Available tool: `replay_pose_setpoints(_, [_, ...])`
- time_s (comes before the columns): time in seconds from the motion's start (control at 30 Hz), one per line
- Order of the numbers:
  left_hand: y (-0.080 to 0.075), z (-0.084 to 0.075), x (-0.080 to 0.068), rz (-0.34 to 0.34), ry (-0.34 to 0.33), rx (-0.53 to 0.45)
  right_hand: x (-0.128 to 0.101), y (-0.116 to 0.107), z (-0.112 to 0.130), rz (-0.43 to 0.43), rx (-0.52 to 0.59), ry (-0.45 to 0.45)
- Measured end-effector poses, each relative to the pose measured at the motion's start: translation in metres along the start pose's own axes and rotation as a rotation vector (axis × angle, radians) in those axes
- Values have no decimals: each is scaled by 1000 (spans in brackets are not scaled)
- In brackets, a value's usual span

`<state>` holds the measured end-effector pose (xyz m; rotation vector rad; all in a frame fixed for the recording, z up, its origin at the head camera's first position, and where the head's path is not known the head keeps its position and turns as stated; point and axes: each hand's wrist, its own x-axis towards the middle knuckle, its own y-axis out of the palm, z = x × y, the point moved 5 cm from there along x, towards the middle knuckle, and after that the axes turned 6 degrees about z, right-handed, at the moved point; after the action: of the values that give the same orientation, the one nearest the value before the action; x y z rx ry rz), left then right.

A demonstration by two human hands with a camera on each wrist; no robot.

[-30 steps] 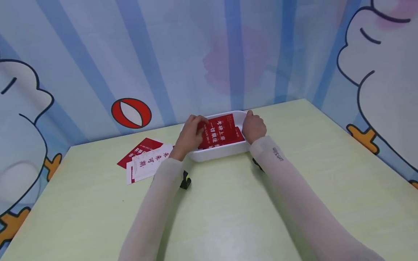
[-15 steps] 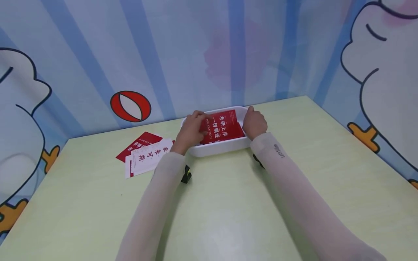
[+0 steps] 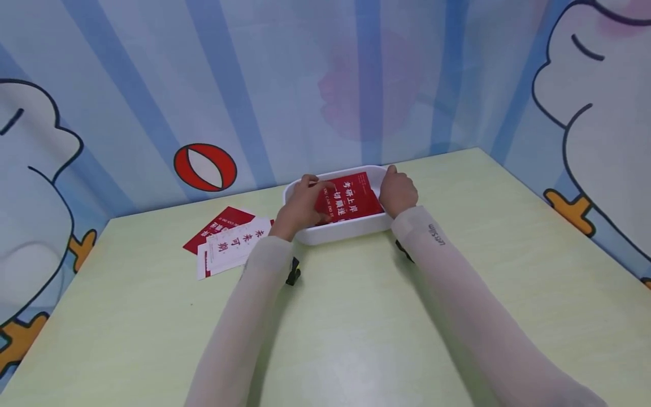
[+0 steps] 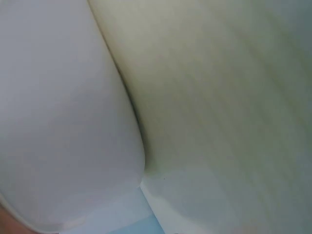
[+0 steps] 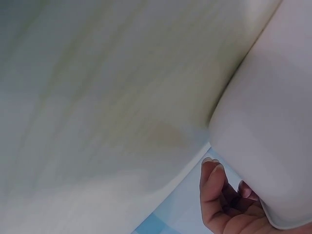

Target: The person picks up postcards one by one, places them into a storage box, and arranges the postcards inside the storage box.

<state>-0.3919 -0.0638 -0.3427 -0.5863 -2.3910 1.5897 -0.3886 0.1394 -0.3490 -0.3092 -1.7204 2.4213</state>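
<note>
A white oblong tray (image 3: 342, 233) stands at the back of the pale green table (image 3: 356, 316). A red card (image 3: 351, 198) with white characters lies inside it. My left hand (image 3: 301, 204) reaches into the tray's left end, its fingers curled on the card's left edge. My right hand (image 3: 399, 191) grips the tray's right end. In the right wrist view its curled fingers (image 5: 219, 195) show beside the tray's outer wall (image 5: 263, 122). The left wrist view shows only the tray wall (image 4: 63, 122) and the table (image 4: 219, 97).
A white card (image 3: 231, 249) with red characters overlaps another red card (image 3: 216, 225) on the table, left of the tray. Cartoon-printed walls close the table at the back and on both sides. Bare tabletop stretches toward me.
The red card stood tilted above the tray between both hands; it now lies low and flatter inside the tray. Both hands stay at the tray's ends.
</note>
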Motion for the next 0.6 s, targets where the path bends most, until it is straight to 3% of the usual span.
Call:
replay_pose_setpoints(0.2, [5, 0, -1, 11, -5, -16, -3, -1, -3, 11, 1, -12])
replay_pose_setpoints(0.6, [7, -8, -2, 72, 25, 52, -4, -2, -6, 14, -9, -22])
